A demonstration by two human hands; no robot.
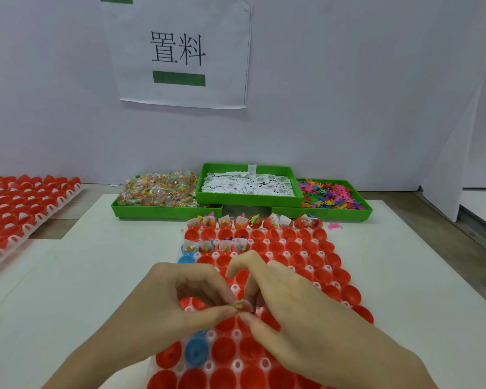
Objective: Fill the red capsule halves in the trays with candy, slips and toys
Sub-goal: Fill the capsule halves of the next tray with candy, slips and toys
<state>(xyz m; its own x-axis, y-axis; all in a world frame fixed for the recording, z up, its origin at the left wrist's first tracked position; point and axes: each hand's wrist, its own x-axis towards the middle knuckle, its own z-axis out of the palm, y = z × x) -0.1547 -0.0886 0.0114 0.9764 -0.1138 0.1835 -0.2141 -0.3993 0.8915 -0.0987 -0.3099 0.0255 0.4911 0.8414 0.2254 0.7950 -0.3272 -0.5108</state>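
Hands: I see the left hand (pixel 180 299) and the right hand (pixel 289 307) meeting over the middle of the near tray; thumbs and forefingers of both are curled in, pinching one small candy packet (pixel 240 305) between them — coloured bits show at the pinch; the rest of the packet is hidden.
Near tray: white tray (pixel 237 363) of red capsule halves (pixel 281 247), open side up, lying on the white board (pixel 96 276); a few blue halves (pixel 196 351) sit along its left side.
Filled cups: the far row (pixel 253 221) holds packets, slips and toys; four cups at the left of the third row (pixel 216 246) hold packets too; most others I see bare.
Candy bin: green bin (pixel 166 211) at back left, heaped with clear packets of candy (pixel 157 189).
Slip bin: green bin of white slips (pixel 249 183), set higher, resting on the edges of its two neighbours.
Toy bin: green bin of bright plastic toys (pixel 330 196) at back right; one pink toy (pixel 335 226) lies loose on the board just in front — beside the tray's far right corner.
Second tray: further tray of red halves (pixel 20 203) at far left, well apart.
Wall sign: paper sheet (pixel 180 51) with two printed characters and a green bar.
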